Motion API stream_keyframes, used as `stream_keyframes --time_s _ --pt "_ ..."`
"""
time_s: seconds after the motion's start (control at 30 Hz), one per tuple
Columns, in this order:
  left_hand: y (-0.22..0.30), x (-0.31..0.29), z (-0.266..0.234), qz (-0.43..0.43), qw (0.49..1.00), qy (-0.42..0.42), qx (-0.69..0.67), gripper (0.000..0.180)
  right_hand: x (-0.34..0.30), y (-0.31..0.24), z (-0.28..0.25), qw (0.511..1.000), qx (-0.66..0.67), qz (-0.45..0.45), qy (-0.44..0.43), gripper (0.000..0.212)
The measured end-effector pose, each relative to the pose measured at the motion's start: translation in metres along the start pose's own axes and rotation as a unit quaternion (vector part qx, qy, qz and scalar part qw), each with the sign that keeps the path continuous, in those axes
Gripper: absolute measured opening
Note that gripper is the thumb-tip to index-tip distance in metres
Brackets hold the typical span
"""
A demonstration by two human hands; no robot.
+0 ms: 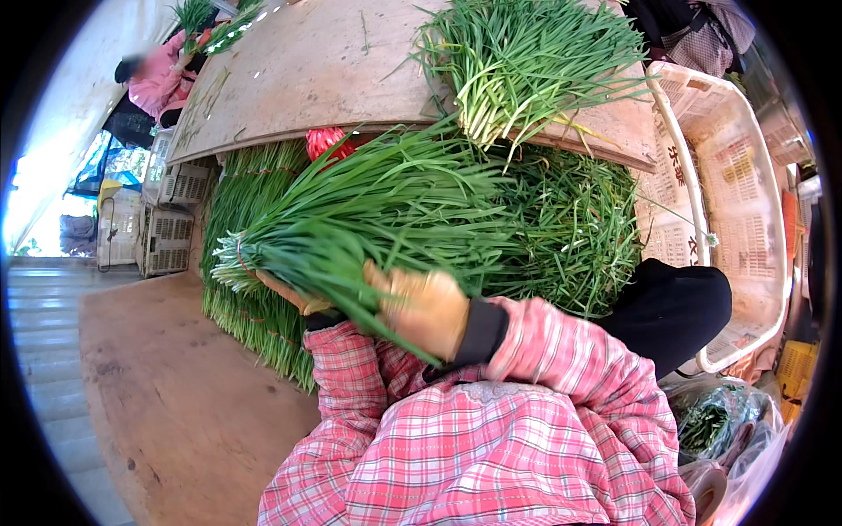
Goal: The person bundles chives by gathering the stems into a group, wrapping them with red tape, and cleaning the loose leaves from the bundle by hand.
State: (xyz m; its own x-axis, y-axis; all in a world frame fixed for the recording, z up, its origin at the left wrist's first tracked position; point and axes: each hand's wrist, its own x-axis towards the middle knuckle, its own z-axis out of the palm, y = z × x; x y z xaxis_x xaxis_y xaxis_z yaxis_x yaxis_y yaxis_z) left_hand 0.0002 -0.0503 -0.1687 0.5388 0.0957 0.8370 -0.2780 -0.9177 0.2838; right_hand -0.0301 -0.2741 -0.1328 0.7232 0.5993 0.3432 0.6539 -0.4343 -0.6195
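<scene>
Hands first: our right hand (427,309), in a tan glove, is wrapped around the middle of a bunch of green chives (351,223) just below centre frame, and our left hand (294,298) is mostly hidden under the same bunch, a few gloved fingers showing at its lower edge, so it seems to cradle the bunch from beneath, though we cannot tell how tightly it is closed. The bunch lies slantwise across the middle, pale root ends toward centre left, leaf tips toward the right. We judge that we are gathering and evening a bunch; the next move would call for a firm hold near the root ends so the stalks stay aligned. Below it, stacked tied bunches (250,307) lie at left, and a loose heap of chives (570,232) fills the right of centre. Above, a wooden board (307,70) carries another loose pile (526,61). A pale plastic crate (745,175) stands at the right edge, a red string bundle (326,142) peeks under the board, and another person in pink (158,79) works at upper left. Our pink checked sleeves crowd the lower frame.
</scene>
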Motion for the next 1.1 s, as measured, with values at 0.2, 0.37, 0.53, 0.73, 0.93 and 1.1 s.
stream_keyframes --time_s 0.2,0.37,0.53,0.73,0.93,1.1 --pt "-0.052 -0.046 0.018 -0.189 0.904 0.121 -0.364 0.065 -0.021 -0.006 0.004 0.999 -0.046 0.015 -0.018 0.071" --pt "-0.126 -0.092 0.026 -0.148 0.974 0.111 -0.127 0.071 -0.047 0.012 -0.027 0.993 -0.014 0.088 -0.073 0.056" --pt "-0.069 -0.052 0.031 -0.102 0.948 0.167 -0.251 0.078 -0.065 0.042 -0.07 0.996 0.003 0.086 0.0 0.032" --pt "-0.125 -0.079 0.036 -0.002 0.983 0.168 -0.078 0.078 -0.05 0.06 -0.081 0.973 0.02 0.165 0.16 0.029" --pt "-0.102 -0.051 0.031 0.204 0.946 0.198 0.159 0.074 -0.035 0.084 -0.057 0.971 0.041 0.167 0.168 0.013" --pt "-0.107 -0.052 0.045 0.07 0.961 0.236 0.125 0.071 -0.044 0.078 -0.052 0.925 0.208 0.133 0.29 0.008"
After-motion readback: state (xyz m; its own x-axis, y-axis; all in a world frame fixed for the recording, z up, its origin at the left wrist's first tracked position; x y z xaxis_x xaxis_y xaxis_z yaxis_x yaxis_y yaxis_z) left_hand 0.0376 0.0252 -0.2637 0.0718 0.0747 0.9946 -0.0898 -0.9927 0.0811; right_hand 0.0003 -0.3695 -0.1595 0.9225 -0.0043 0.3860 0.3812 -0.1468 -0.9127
